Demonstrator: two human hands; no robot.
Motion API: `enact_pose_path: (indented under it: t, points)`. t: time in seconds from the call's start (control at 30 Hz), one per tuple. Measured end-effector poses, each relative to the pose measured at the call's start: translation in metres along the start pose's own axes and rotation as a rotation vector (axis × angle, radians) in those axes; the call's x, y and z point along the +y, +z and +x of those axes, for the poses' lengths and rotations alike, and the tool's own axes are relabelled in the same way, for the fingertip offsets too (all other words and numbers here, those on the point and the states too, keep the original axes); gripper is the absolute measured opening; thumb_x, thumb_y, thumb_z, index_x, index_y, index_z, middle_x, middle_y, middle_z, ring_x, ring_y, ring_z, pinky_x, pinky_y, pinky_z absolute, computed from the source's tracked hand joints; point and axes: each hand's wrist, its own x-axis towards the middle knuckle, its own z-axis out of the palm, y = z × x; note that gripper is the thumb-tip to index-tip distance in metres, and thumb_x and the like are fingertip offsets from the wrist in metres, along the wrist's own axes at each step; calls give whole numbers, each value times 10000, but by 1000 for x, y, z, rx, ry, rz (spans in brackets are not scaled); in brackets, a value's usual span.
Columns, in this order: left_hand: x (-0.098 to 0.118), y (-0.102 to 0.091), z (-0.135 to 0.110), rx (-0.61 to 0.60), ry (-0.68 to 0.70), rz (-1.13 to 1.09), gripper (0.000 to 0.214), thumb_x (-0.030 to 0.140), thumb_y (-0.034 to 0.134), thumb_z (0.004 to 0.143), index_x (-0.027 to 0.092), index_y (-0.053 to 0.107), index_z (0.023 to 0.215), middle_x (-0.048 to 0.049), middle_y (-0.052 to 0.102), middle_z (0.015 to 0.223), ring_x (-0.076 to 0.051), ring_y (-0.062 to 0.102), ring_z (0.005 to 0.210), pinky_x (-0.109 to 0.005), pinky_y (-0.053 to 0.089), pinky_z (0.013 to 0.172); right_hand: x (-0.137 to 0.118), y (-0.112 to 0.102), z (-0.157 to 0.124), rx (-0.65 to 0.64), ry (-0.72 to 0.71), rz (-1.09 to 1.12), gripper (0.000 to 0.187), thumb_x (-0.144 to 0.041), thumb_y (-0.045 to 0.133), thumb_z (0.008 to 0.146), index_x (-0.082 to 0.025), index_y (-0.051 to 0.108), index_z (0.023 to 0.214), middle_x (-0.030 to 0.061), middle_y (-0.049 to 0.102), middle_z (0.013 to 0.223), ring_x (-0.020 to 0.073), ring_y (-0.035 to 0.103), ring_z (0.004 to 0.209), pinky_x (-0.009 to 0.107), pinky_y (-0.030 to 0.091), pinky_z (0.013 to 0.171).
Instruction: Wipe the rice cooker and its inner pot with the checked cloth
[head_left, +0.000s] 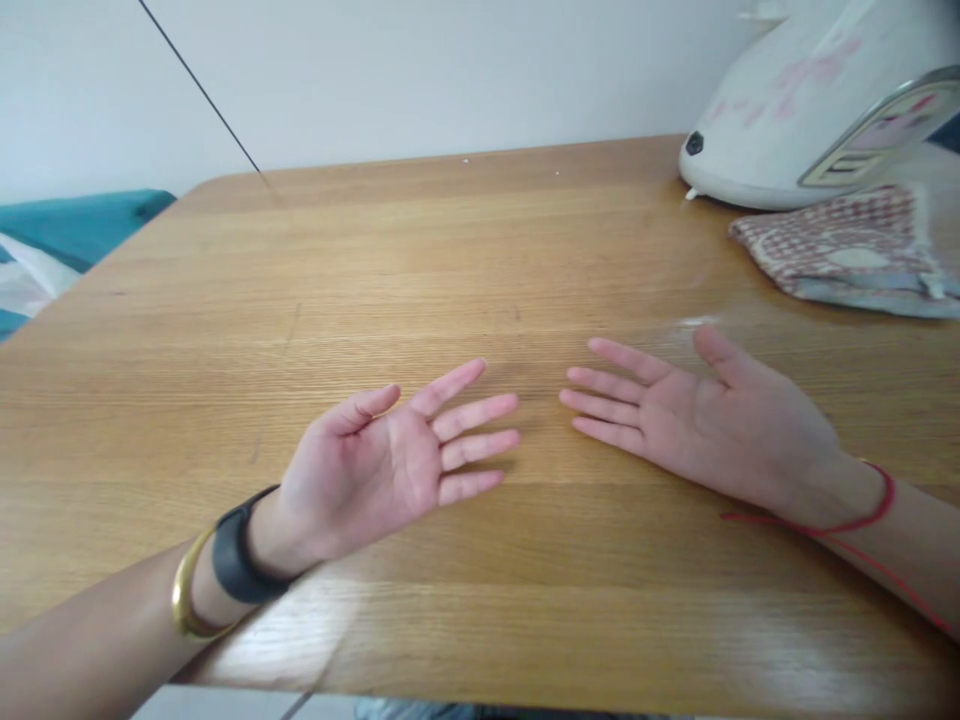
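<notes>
My left hand (pixel 390 460) lies palm up over the wooden table (pixel 450 250), fingers stretched out and apart, holding nothing. A black band and a gold bangle sit on its wrist. My right hand (pixel 705 415) is also palm up with fingers spread toward the left hand, empty. A red string circles its wrist. The fingertips of the two hands are a short gap apart near the table's middle.
A white appliance (pixel 810 110) with pink markings stands at the back right corner. A checked cloth (pixel 855 255) lies in front of it. A thin dark cord (pixel 202 90) runs down to the table's far left. Teal fabric (pixel 67 230) lies beyond the left edge.
</notes>
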Motion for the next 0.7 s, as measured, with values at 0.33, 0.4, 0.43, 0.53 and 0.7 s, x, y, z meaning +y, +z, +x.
enact_pose_path:
  t: [0.33, 0.4, 0.43, 0.53, 0.7]
  points:
    - [-3, -4, 5, 22, 2, 40, 602, 417, 386, 940, 168, 415, 1487, -160, 483, 1529, -314, 484, 1388, -490, 338, 1140, 6, 11, -3, -385, 159, 590, 767, -707, 258, 950, -230, 253, 1551, 155, 502, 1493, 287, 520, 1357, 571, 228, 1205]
    - [-3, -6, 6, 27, 9, 85, 609, 428, 379, 940, 170, 408, 1491, -162, 479, 1533, -311, 500, 1376, -495, 361, 1127, 7, 9, -2, -375, 173, 593, 782, -725, 245, 944, -223, 258, 1543, 161, 519, 1473, 286, 532, 1345, 564, 250, 1198]
    - [-3, -6, 7, 29, 12, 114, 612, 438, 372, 942, 173, 405, 1492, -163, 477, 1534, -310, 506, 1372, -499, 367, 1124, 7, 9, -1, -370, 177, 590, 786, -731, 241, 941, -221, 264, 1538, 161, 531, 1459, 285, 541, 1335, 560, 265, 1193]
    - [-3, -8, 6, 15, 50, 256, 607, 483, 348, 958, 186, 422, 1483, -165, 487, 1527, -317, 515, 1366, -530, 372, 1132, 9, 8, -1, -352, 177, 571, 783, -739, 234, 934, -221, 294, 1518, 159, 572, 1407, 284, 573, 1296, 560, 307, 1172]
    - [-10, -7, -5, -153, 208, 869, 638, 351, 580, 935, 266, 368, 1531, -132, 464, 1550, -292, 449, 1427, -512, 339, 1198, 11, 8, -1, -314, 178, 516, 771, -738, 212, 928, -219, 361, 1479, 160, 619, 1333, 296, 609, 1237, 582, 362, 1129]
